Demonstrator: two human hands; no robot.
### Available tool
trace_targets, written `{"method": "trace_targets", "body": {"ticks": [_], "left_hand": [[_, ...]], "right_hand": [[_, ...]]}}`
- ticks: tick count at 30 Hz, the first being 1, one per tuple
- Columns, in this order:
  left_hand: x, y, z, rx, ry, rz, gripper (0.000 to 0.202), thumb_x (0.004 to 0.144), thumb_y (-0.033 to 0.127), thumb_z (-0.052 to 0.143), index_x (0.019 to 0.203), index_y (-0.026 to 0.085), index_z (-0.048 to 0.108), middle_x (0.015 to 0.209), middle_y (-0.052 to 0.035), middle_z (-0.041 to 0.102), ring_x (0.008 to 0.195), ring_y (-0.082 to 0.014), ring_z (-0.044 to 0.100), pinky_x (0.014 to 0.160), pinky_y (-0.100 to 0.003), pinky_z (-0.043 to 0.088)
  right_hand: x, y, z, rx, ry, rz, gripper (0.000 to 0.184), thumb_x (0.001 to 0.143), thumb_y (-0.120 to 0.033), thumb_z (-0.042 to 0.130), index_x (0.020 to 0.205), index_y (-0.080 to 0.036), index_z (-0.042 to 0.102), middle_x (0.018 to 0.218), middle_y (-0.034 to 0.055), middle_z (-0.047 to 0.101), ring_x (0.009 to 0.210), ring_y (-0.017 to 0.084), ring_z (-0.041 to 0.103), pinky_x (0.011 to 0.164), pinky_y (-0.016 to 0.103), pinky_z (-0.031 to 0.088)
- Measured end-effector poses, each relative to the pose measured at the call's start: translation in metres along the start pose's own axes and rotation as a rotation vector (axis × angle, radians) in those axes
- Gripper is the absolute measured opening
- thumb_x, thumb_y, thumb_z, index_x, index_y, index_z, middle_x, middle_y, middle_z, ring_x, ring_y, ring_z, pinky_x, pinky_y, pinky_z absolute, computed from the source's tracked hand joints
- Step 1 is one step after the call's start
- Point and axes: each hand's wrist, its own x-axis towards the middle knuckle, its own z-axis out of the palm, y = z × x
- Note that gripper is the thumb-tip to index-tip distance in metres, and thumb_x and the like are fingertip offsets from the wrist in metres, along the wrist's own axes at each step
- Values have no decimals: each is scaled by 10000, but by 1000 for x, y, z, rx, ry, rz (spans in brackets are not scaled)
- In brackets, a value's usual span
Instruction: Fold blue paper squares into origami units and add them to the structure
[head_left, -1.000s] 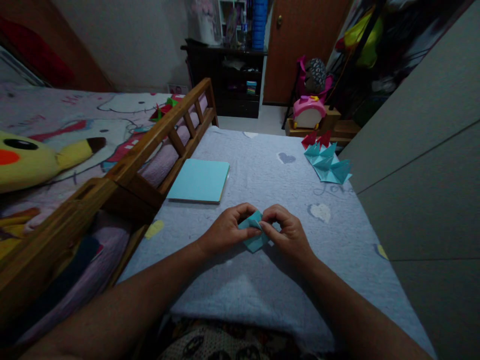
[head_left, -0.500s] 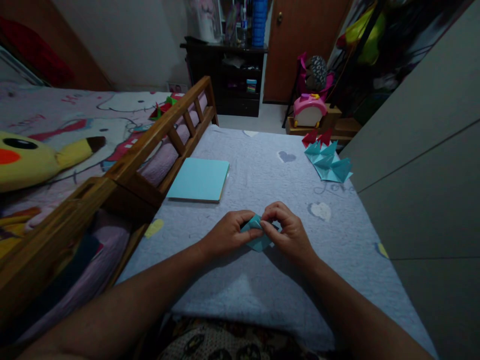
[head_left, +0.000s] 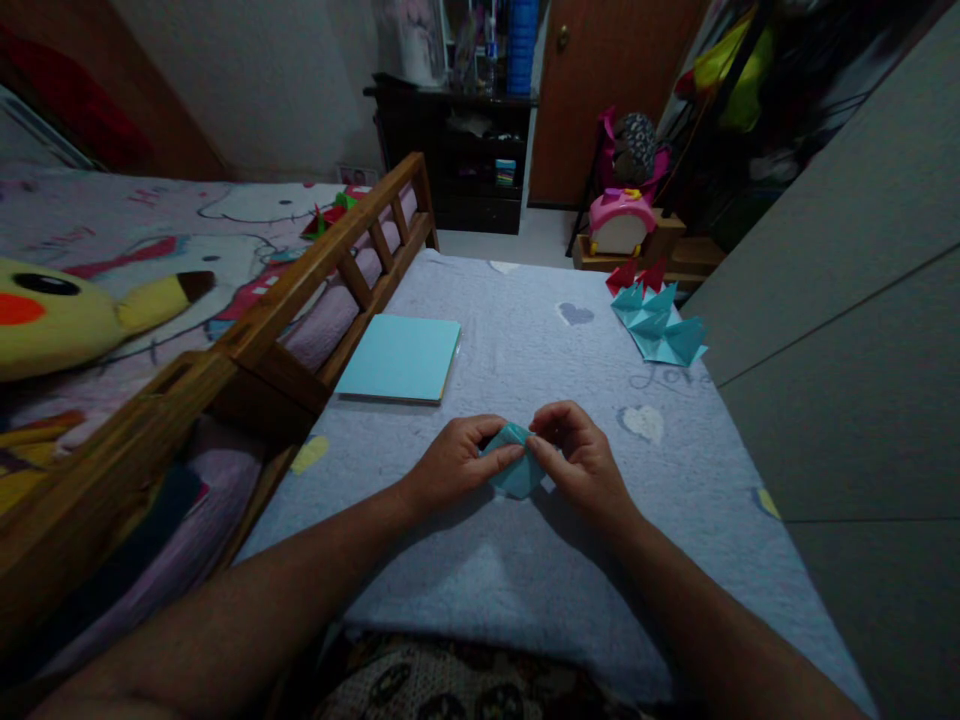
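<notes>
Turquoise folded paper is held between two bare hands, closer to the wearer than the stack of square origami paper and to its right. The left hand grips the folded piece's left side, thumb laid across the near face and fingers reaching round the far edge. The right hand is closed on its upper right edge, thumb tip pressed there; which of its curled fingers meet the paper from behind is hard to tell.

Pale blue cloth printed with hearts, a bedsheet, spreads beneath the stack. Well to the stack's right sit turquoise origami pieces, with red origami just behind them. Along the stack's left runs a wooden rail, and past it lies a Pikachu plush. Far behind the stack stands a dark shelf unit; rightward of the stack, equally far back, is a brown door.
</notes>
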Motion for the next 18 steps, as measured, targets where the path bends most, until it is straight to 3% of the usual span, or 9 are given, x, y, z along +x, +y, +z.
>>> {"method": "trace_targets", "body": {"ticks": [5,9,14,18], "left_hand": [[2,-5,-2,-172,116,-34,200,876,345,676,804,161,640,703,9,563,632,-113,492,593,-249,404],[3,-7,-2,-261,152,-12,159,868,305,701,945,178,642,826,-4,620,730,-123,560,670,-247,456],[1,-8,1,-285,183,-17,416,876,278,709,1238,274,504,808,48,572,705,-113,549,631,-221,451],[-3,-8,1,-182,209,29,440,881,261,700,1267,303,491,957,24,573,774,-111,561,675,-229,476]], "right_hand": [[-3,-2,-3,-109,-56,-113,124,857,-190,620,957,-259,595,950,7,587,863,163,586,752,319,475],[-3,0,-1,-146,-80,-113,84,854,-193,625,914,-250,609,929,9,596,848,164,593,724,313,485],[-2,1,1,-128,-59,-10,66,849,-241,645,894,-240,597,899,-4,579,709,130,567,658,301,487],[-1,0,1,-138,-66,-36,37,855,-236,636,862,-236,600,921,12,585,777,147,580,687,305,491]]}}
